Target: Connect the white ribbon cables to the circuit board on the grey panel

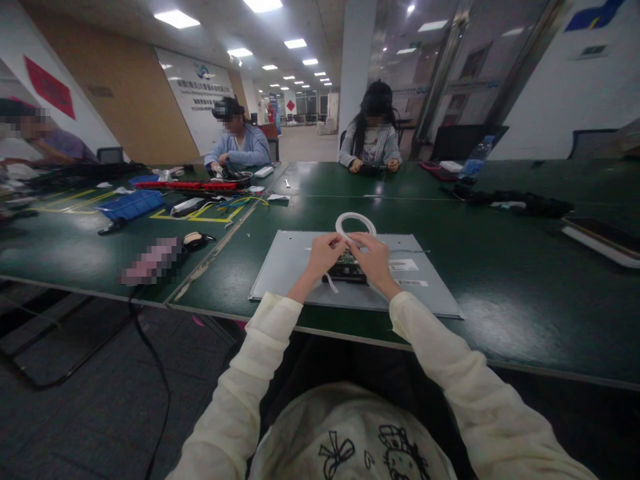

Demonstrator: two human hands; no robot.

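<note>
Tape, apparently, in a white ring-shaped roll (355, 215), is located at the far side of both hands, above or against the rear part of a flat grey rectangular panel (285, 267) on the dark green table (225, 253). Left hand (324, 257) and right hand (375, 260) meet over a small green circuit board (345, 256) with black parts along its near side; fingers are bent and thumb and forefinger tips drawn together in a pinch on each. What lies between the tips cannot be confirmed. Roll appears to touch or pass just behind the right fingers; exact contact is not resolved. One narrow white strip (331, 284) hangs beside the left hand over the near part of the panel. Assessment: roll should be light and fairly firm around the ring, best taken by its outer rim; strip is likely thin, limp and easily creased or twisted, possibly adhesive, best pinched at its end. Board is judged rigid but fragile, best held by its outer edges, with pressure kept off its components. Panel looks stiff, broad and possibly smooth enough to slide, best steadied at opposite edges.
</note>
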